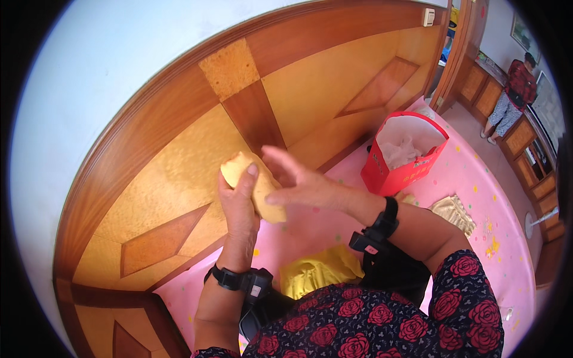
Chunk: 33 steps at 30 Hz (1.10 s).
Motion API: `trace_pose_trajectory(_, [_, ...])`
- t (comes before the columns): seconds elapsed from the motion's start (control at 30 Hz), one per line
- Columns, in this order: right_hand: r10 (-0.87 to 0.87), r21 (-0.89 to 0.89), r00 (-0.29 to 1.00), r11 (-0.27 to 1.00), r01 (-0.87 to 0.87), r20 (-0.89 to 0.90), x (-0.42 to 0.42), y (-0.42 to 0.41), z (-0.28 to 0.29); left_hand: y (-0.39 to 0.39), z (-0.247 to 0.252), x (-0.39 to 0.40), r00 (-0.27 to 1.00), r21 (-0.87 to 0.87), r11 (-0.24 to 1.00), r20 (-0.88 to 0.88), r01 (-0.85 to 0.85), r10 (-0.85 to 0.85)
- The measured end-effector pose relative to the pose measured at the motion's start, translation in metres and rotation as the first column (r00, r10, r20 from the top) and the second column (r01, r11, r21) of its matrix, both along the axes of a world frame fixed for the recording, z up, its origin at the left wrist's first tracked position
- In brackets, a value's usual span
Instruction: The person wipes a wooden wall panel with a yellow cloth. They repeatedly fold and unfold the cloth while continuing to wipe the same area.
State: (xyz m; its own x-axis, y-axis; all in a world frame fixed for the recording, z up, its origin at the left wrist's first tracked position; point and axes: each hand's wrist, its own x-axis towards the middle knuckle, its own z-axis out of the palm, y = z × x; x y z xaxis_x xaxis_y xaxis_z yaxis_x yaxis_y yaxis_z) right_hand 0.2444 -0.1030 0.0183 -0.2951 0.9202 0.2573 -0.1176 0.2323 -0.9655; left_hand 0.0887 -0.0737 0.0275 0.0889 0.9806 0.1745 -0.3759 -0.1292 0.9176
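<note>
A pale yellow bundle (269, 199), soft-looking and perhaps rolled fabric, is held up before the wood-panelled wall. My left hand (237, 197) grips its left side, with the thumb lying across the front. At its right side, my right hand (304, 183) is slightly blurred, its fingers spread apart. The right thumb overlaps the bundle's edge in the view; whether it touches is unclear. Shiny yellow cloth (320, 270) lies below, close to my body, on a pink spotted cover (331, 223). Both wrists wear black straps with small devices.
A red paper bag (389, 179) holding clear plastic stands right of my hands. Beyond my right forearm lies a gathered gold cloth (454, 215). The wooden wall panelling (179, 179) rises close on the left. A person (512, 94) stands at cabinets past the doorway.
</note>
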Motion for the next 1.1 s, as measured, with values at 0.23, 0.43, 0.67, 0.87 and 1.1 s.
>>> trace_pose_trajectory(0.23, [-0.002, 0.027, 0.993, 1.000, -0.001, 0.118, -0.007, 0.004, -0.018, -0.003, 0.002, 0.010, 0.999, -0.015, 1.000, 0.030, -0.023, 0.024])
trace_pose_trajectory(0.43, [-0.022, -0.041, 0.975, 0.999, 0.031, 0.222, -0.003, 0.003, -0.003, -0.009, 0.007, 0.006, 0.991, 0.007, 0.999, 0.131, -0.038, 0.037])
trace_pose_trajectory(0.67, [-0.381, 0.500, 0.857, 0.848, 0.175, 0.348, -0.007, -0.001, -0.010, -0.003, 0.003, 0.007, 0.993, 0.066, 0.996, 0.105, -0.067, 0.060])
trace_pose_trajectory(0.87, [-0.582, 0.721, 0.747, 0.661, 0.207, 0.319, -0.022, -0.016, -0.002, 0.007, 0.000, 0.013, 0.976, 0.103, 0.971, -0.007, -0.214, 0.216])
trace_pose_trajectory(1.1, [-0.577, 0.588, 0.755, 0.741, 0.325, 0.310, -0.025, -0.015, -0.007, -0.004, 0.000, 0.020, 1.000, 0.054, 0.999, 0.026, -0.001, 0.000])
